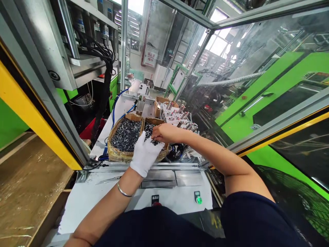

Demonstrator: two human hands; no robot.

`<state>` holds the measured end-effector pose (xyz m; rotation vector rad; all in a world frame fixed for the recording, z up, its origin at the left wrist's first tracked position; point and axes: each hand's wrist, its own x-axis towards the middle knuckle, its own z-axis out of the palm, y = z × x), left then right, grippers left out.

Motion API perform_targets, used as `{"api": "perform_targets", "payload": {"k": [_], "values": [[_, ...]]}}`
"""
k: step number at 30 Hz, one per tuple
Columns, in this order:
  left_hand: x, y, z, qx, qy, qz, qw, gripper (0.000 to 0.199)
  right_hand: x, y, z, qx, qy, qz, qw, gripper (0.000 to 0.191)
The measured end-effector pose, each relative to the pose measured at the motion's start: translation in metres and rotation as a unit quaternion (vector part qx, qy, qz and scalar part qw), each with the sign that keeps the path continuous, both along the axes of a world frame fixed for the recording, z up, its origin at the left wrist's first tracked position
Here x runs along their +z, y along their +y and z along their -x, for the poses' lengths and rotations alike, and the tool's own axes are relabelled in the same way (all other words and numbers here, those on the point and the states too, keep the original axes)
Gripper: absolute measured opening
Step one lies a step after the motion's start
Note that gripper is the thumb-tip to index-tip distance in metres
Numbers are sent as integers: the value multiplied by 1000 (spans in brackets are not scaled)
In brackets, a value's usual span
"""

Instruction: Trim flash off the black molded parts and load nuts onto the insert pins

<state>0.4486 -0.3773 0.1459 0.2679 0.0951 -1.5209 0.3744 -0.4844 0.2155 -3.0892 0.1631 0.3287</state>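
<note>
My left hand (145,154), in a white glove, is cupped at the front of a two-part cardboard box (115,155). A few small dark parts (155,143) lie in its fingers. My right hand (166,133) is bare and reaches in from the right, just above the glove. Its fingertips are pinched together over those parts; what is between them is too small to make out. The box's left compartment is heaped with small black and metallic rings (127,134). More small dark pieces (149,129) fill the right compartment, partly hidden by my hands.
A fixture with metal cylinders (180,115) stands behind to the right, beside a smaller cardboard box (160,104). Metal frame posts and clear panels surround the bench. Flat metal plates (161,179), tweezers (109,180) and a green-lit button (198,199) are on the front ledge.
</note>
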Motion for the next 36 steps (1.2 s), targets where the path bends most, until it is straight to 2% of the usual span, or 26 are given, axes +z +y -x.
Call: {"api": "perform_targets", "payload": {"k": [4, 8, 14, 17, 19, 22, 25, 27, 29, 33, 36], "values": [[-4, 1, -2, 10, -7, -15, 1000, 28, 2, -3, 2, -39, -25, -8, 999, 17], [-6, -1, -3, 10, 9, 21, 1000, 33, 5, 0, 4, -9, -39, -24, 999, 21], [-3, -2, -1, -1, -5, 45, 999, 38, -2, 6, 3, 3, -1, 15, 1000, 19], [-4, -2, 2, -3, -9, 52, 999, 38, 3, 4, 3, -12, -1, 36, 999, 17], [-6, -2, 3, 11, -20, 25, 999, 35, 15, -7, 4, -37, -26, 65, 997, 19], [-14, -2, 2, 50, -39, -45, 997, 30, 39, -40, 9, -130, -58, 158, 977, 25], [-20, -2, 1, 59, -38, -55, 996, 29, 51, -74, 15, -214, 47, 243, 945, 26], [-20, -3, 0, 49, -31, -45, 997, 30, 49, -89, 18, -227, 130, 252, 932, 25], [-18, -3, 1, 46, -22, -38, 998, 33, 42, -97, 19, -224, 165, 249, 928, 26], [-12, -1, 2, 54, -7, -35, 998, 39, 28, -105, 20, -217, 170, 259, 926, 29], [-10, -1, 2, 53, -4, -37, 998, 39, 24, -111, 20, -212, 170, 260, 926, 29]]}}
